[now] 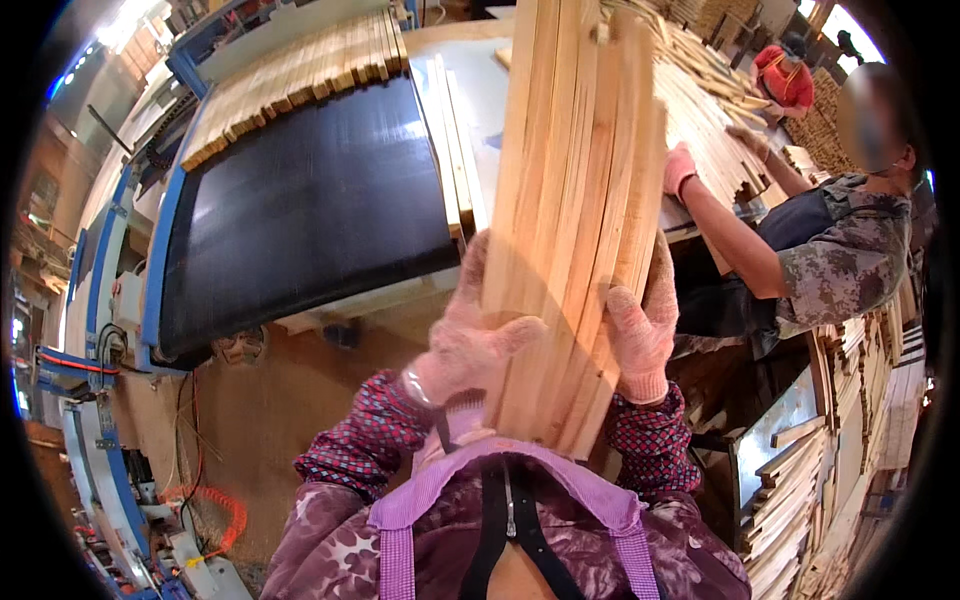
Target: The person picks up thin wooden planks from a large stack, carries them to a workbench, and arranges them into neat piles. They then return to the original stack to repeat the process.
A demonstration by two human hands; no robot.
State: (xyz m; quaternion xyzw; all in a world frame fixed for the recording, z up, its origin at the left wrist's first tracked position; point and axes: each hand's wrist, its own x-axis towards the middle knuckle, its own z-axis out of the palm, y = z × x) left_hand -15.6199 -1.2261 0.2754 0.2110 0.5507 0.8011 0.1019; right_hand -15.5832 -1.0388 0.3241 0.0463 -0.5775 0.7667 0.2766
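A bundle of long pale wooden strips stands in front of my chest, its near end close to my body and its far end stretching away over the worktable. My left hand, in a pink knit glove, grips the bundle's left side with the thumb laid across the front. On the right edge my right hand, gloved the same way, is closed round the strips, thumb on the front. The fingers of both hands are partly hidden behind the wood.
To the left lies a black conveyor belt with a row of wooden strips on its far end. A co-worker stands at right by more strips. Stacked strips sit at lower right. An orange coiled hose hangs at lower left.
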